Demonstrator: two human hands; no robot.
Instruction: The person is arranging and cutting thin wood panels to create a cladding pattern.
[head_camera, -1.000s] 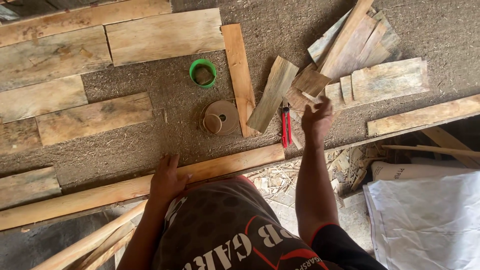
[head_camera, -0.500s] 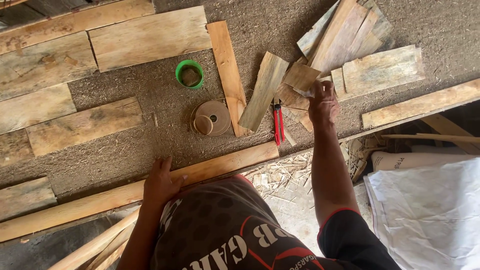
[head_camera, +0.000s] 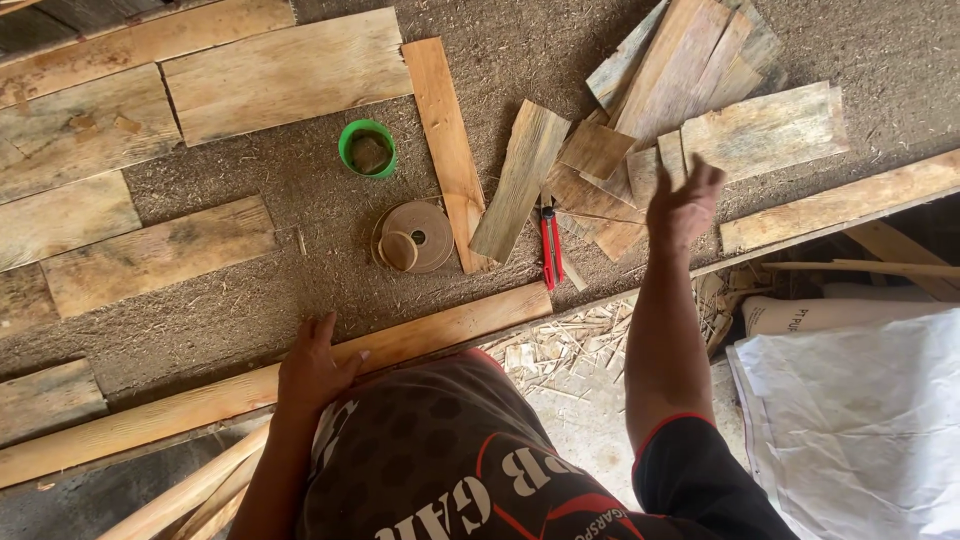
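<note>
left hand (head_camera: 315, 365) spread flat on edge plank (head_camera: 400, 345), bracing | right hand (head_camera: 683, 205) open, empty, above wood scraps (head_camera: 640, 150) | red cutter (head_camera: 550, 248) beside

Daylit sawdust-strewn workbench (head_camera: 250, 310), white sack (head_camera: 860, 420)

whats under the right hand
The right hand hovers over a loose pile of weathered wood offcuts, several overlapping one another. The pieces directly beneath the palm are covered by it. A red cutter lies just beside the pile. The left hand rests on a long edge batten.
</note>
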